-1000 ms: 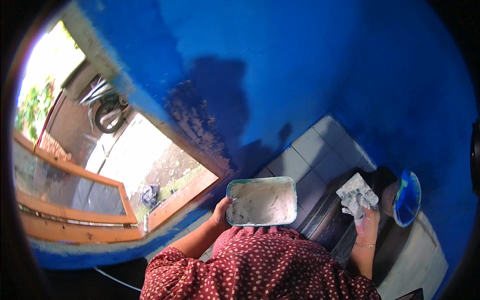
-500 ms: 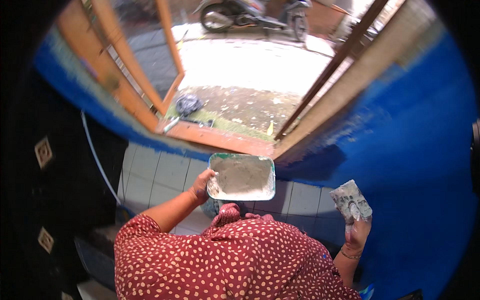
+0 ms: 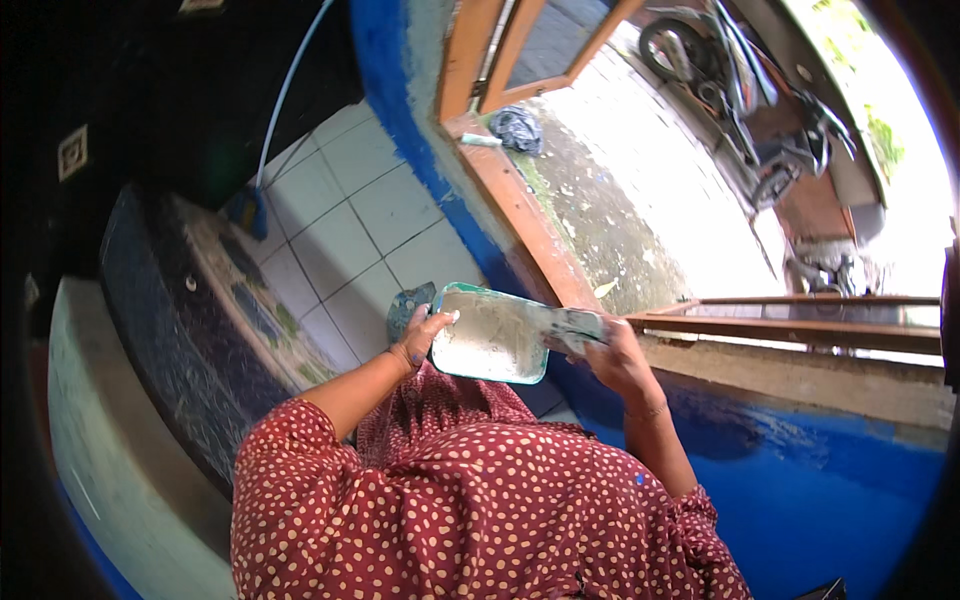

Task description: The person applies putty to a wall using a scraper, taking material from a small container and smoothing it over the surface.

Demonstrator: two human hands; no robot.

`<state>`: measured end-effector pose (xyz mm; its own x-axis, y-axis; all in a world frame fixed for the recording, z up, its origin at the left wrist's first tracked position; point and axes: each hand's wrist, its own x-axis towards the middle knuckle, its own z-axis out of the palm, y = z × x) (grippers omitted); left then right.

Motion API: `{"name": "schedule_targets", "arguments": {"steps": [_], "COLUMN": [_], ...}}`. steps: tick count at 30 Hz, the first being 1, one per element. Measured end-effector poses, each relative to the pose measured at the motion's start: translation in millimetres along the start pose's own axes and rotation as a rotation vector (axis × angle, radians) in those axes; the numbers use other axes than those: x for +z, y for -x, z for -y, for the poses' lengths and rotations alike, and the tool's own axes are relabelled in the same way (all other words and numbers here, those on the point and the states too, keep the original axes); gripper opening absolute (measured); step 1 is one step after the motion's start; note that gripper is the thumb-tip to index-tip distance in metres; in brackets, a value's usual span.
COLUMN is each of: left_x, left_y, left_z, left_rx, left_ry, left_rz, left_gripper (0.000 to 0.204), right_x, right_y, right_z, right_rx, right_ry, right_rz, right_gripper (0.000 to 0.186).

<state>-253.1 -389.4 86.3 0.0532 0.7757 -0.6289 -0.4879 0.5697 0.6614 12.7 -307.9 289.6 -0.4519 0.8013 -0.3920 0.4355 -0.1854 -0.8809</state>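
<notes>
My left hand (image 3: 422,338) grips the left end of a shallow, green-rimmed rectangular tray (image 3: 488,377), thumb over the rim. Pale grey paste (image 3: 490,330) coats the inside of the tray. In my right hand (image 3: 622,362) is a flat, paste-smeared scraper (image 3: 577,325), held at the tray's right end. Its far edge overlaps the tray's rim; whether it touches the paste I cannot tell. The fingers beneath the scraper are partly hidden.
An orange-brown door sill (image 3: 530,215) and open window-paned door (image 3: 560,45) border the yard. A dark plastic bag (image 3: 517,130) lies by the sill. Outside stands a motorbike (image 3: 745,90). The blue wall (image 3: 800,500) is at right, a worn dark bench-like piece (image 3: 190,330) at left.
My view has turned left. The scraper in my right hand has come from beside the blue wall, far right, to the tray's right end. My left hand still holds the tray.
</notes>
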Motion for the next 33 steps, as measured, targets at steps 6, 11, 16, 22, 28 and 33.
{"name": "schedule_targets", "arguments": {"steps": [6,11,16,22,28,33], "left_x": [32,53,46,19,-17,-56], "left_y": [32,27,19,30,44,28], "left_z": [48,77,69,29,2,-8], "left_rx": [0.074,0.25,0.407,0.542,0.559,0.472], "left_ry": [0.061,0.163,0.314,0.174,0.159,0.218], "left_rz": [-0.232,-0.336,-0.383,-0.454,-0.48,-0.529], "left_gripper": [0.086,0.061,0.046,0.045,0.042,0.043], "right_x": [46,72,94,129,179,215], "right_y": [-42,-60,-76,-108,-141,-165], "right_z": [-21,-58,-57,-50,-40,-33], "right_rx": [0.071,-0.037,-0.099,-0.309,-0.303,-0.27], "right_ry": [0.653,0.904,1.068,1.068,1.064,1.001], "right_rz": [0.133,0.115,0.129,0.065,0.147,0.267], "right_gripper": [0.032,0.025,0.025,0.025,0.026,0.026]}}
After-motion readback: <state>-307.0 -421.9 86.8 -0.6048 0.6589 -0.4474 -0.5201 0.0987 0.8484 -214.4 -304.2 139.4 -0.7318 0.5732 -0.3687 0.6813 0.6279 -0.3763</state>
